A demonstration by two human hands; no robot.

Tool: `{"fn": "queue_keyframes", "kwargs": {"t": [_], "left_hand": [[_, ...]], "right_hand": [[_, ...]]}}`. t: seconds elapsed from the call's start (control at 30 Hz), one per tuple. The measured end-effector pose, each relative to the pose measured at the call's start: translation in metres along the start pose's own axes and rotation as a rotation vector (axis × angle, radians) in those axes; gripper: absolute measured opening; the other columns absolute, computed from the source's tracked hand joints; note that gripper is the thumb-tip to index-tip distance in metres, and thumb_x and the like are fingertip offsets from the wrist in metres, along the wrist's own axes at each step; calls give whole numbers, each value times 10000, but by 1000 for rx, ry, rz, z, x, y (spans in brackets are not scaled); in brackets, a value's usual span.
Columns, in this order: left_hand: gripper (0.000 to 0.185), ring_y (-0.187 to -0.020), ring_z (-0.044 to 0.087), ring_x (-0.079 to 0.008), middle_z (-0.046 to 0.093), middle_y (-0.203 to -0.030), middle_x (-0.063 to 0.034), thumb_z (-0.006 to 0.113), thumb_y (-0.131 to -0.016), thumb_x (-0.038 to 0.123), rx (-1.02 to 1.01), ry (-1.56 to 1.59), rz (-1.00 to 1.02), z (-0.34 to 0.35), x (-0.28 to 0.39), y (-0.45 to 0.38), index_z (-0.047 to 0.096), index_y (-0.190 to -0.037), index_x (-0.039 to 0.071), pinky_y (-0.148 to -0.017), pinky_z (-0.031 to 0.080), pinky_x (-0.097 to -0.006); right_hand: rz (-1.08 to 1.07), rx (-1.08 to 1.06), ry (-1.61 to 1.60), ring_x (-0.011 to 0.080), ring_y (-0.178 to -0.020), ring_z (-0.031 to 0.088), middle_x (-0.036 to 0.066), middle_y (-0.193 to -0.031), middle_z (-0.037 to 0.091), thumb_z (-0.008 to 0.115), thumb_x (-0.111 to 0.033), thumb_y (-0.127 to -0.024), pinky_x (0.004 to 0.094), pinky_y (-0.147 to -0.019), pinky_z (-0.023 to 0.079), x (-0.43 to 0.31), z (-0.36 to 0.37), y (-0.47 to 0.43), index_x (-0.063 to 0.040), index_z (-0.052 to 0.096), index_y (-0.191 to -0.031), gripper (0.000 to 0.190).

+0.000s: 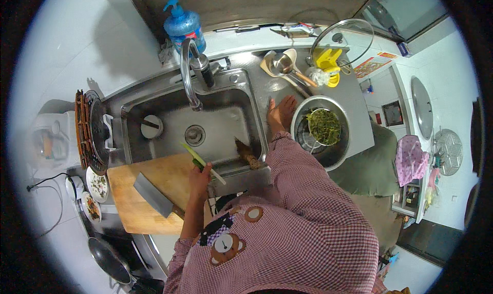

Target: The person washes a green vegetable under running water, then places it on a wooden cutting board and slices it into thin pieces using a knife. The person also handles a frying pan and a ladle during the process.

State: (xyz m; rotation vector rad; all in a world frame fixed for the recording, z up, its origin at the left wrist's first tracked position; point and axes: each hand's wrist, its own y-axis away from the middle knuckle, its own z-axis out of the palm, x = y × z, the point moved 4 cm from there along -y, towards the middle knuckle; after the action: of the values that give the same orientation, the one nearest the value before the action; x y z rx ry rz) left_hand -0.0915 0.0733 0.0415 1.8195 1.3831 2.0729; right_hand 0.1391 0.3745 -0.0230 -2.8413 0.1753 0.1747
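My left hand (200,177) grips a slender pale green vegetable stalk (190,150) with a white end, over the sink's front edge beside the cutting board. A darker green piece (198,164) shows at the same fingers; what it is I cannot tell. On the wooden cutting board (123,201) lies a cleaver (153,194), its handle partly behind my left forearm. My right hand (282,111) is over the steel counter between the sink and a steel bowl (342,115), thumb apart from the fingers, nothing visible in it. Inside the bowl, chopped greens (323,125) fill a smaller strainer-like vessel.
The sink (227,101) holds a brush (246,153) and a white round item (152,127) under the faucet (186,74). Ladles (283,65) and a glass lid (342,43) stand behind the bowl. Plates of food (97,184) and a wok (109,260) are at left.
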Motion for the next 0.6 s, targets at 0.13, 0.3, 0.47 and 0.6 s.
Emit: {"fn": "queue_keyframes", "kwargs": {"t": [0.13, 0.3, 0.47, 0.6], "left_hand": [[243, -528, 421, -90, 456, -594, 20, 637, -852, 248, 10, 21, -34, 2, -6, 1, 515, -724, 81, -475, 328, -263], [240, -555, 411, -91, 443, -623, 26, 639, -859, 277, -20, -56, -11, 19, 32, -5, 506, -756, 105, -512, 331, -257], [223, -562, 434, -85, 477, -644, 14, 639, -853, 269, 21, 45, 19, 3, 37, -8, 522, -797, 87, -507, 346, -257], [205, -536, 435, -76, 479, -612, 23, 634, -848, 227, 56, 57, 96, 3, 41, -18, 541, -760, 68, -483, 338, -250]], "right_hand": [[-228, -395, -327, 317, -1367, 201, 195, -1479, 202, 444, -447, -909, 400, -1108, 181, -42, -23, 20, 14, 238, -1408, 710], [-399, -622, -820, 319, -1247, 422, 160, -1372, 422, 499, -392, -906, 465, -1048, 273, -117, 75, 127, -69, 386, -1362, 571], [-851, -1027, -72, 297, -1100, 522, 137, -1134, 558, 551, -277, -855, 432, -916, 394, -148, 19, 108, -75, 553, -1073, 297], [-780, -481, -30, 290, -966, 602, 112, -937, 650, 593, -197, -807, 415, -788, 489, -143, 1, 59, -85, 662, -820, 132]]}}
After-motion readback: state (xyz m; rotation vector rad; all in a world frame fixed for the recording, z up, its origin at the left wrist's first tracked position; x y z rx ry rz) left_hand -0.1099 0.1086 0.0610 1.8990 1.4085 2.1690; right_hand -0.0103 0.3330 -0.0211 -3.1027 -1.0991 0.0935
